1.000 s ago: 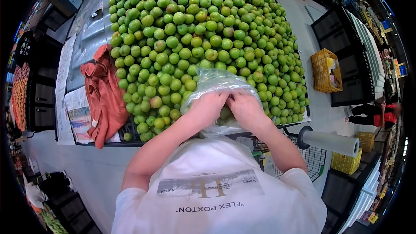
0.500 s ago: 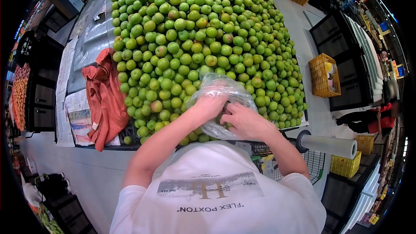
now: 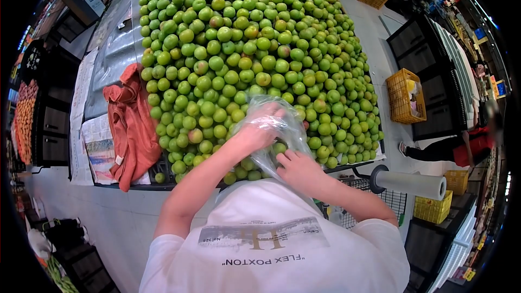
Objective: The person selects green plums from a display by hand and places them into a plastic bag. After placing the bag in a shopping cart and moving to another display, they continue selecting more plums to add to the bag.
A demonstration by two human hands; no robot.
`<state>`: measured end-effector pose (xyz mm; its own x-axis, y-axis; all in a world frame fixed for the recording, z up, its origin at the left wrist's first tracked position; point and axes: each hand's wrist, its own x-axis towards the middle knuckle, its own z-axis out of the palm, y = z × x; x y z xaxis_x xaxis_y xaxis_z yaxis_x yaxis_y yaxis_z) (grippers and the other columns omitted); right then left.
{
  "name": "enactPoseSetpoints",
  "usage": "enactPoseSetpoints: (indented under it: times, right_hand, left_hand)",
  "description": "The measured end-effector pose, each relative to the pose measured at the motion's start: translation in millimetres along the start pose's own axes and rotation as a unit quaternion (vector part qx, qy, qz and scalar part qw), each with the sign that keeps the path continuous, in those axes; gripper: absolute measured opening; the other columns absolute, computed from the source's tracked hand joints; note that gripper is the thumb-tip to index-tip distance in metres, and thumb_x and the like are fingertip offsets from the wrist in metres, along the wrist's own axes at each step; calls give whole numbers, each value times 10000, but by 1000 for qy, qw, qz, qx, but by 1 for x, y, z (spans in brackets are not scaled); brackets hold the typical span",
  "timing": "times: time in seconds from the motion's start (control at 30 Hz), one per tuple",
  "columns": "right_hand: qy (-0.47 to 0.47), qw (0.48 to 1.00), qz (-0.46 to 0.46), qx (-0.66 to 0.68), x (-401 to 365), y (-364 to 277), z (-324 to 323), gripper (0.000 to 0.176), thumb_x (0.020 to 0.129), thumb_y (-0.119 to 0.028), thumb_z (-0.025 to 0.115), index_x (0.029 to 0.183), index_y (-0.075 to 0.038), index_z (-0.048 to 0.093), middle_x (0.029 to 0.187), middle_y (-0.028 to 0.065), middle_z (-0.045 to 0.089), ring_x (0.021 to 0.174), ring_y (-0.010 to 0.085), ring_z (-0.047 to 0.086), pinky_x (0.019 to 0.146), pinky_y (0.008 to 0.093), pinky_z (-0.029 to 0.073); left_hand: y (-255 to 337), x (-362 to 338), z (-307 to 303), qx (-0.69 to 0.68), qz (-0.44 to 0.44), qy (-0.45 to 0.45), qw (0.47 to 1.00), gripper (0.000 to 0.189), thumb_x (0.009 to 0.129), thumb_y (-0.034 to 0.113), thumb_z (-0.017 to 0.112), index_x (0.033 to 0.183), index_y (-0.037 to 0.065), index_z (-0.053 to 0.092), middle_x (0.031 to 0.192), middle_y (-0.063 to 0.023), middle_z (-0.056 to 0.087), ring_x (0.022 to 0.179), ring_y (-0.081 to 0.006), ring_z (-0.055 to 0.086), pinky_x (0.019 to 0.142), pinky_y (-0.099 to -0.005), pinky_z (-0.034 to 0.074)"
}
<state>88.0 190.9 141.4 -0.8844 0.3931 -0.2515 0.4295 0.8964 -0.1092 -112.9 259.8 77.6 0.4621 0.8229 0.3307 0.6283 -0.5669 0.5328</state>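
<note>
At lower centre, the right hand (image 3: 298,169) is closed on the lower part of a clear plastic bag (image 3: 290,127), in which a few green fruits can be seen. Just above, the left hand (image 3: 256,130) is clenched around the bag's upper film. The bag is rested on the near edge of the fruit heap (image 3: 239,38). An orange cloth (image 3: 133,125) is laid left of the heap, and a roll of bags (image 3: 412,182) is mounted at lower right.

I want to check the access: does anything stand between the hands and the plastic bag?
Nothing visible does. The left hand and the right hand both grip the plastic bag directly, and it lies on the pile of green fruit.
</note>
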Motion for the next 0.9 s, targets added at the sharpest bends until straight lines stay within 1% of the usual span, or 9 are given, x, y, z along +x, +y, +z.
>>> enactPoseSetpoints:
  times: [0.27,0.5,0.57,0.6,0.67,0.73,0.8,0.87,0.9]
  right_hand:
    - [54,995,18,-79,-8,-4,15,167,785,-147,662,915,-56,611,885,64,629,938,244,604,817,341,486]
    - [56,997,20,-39,-11,4,20,223,788,-169,674,967,-57,605,911,85,639,906,247,636,777,363,514]
    - [99,986,48,125,-10,15,11,266,825,-203,738,1013,-45,635,934,104,651,888,283,659,740,387,539]
    - [97,986,45,125,-10,21,5,266,825,-203,738,1013,-45,635,934,104,651,888,283,659,740,387,539]
    - [188,913,101,349,-5,32,-6,374,825,-208,790,1130,-48,643,1002,113,667,909,316,677,784,411,557]
    - [255,887,89,374,9,41,-2,452,821,-177,811,1219,-41,643,1047,125,688,916,307,698,825,383,560]
    - [332,815,171,444,24,47,-1,442,835,-164,810,1228,-32,656,1064,132,705,945,269,705,857,348,553]
    - [346,792,179,470,42,56,3,423,862,-169,798,1242,-34,668,1063,115,719,967,209,698,873,322,544]
    - [344,774,194,495,49,59,4,418,870,-165,792,1246,-33,667,1067,106,719,966,191,692,872,316,543]
  left_hand:
    - [5,4,-7,6,-21,-31,999,407,750,12,715,1144,28,617,1155,-210,620,1072,-430,613,910,-499,510]
    - [13,6,-18,28,-91,-96,991,353,829,98,705,1173,58,635,1206,-178,618,1100,-400,618,933,-474,521]
    - [25,3,-38,-7,-108,-91,990,351,844,120,717,1182,62,640,1201,-178,621,1106,-397,619,937,-469,523]
    - [28,1,-47,-42,-124,-86,988,349,859,141,729,1190,65,646,1197,-177,624,1112,-395,620,942,-464,525]
    - [22,-8,-57,-55,-110,-57,991,375,863,157,740,1214,69,643,1207,-181,625,1117,-394,620,950,-458,524]
    - [15,-20,-66,-67,-99,-28,992,400,867,173,751,1238,73,640,1217,-184,627,1123,-394,619,958,-452,523]
    - [9,-31,-73,-48,-92,15,995,448,872,153,740,1295,71,617,1224,-189,637,1119,-389,622,964,-443,517]
    - [13,-37,-86,-42,-114,-2,993,478,881,121,722,1339,65,597,1239,-198,642,1101,-377,633,950,-441,515]
    - [21,-36,-98,-70,-167,-69,981,493,882,100,714,1357,62,589,1231,-201,645,1081,-381,637,945,-439,512]
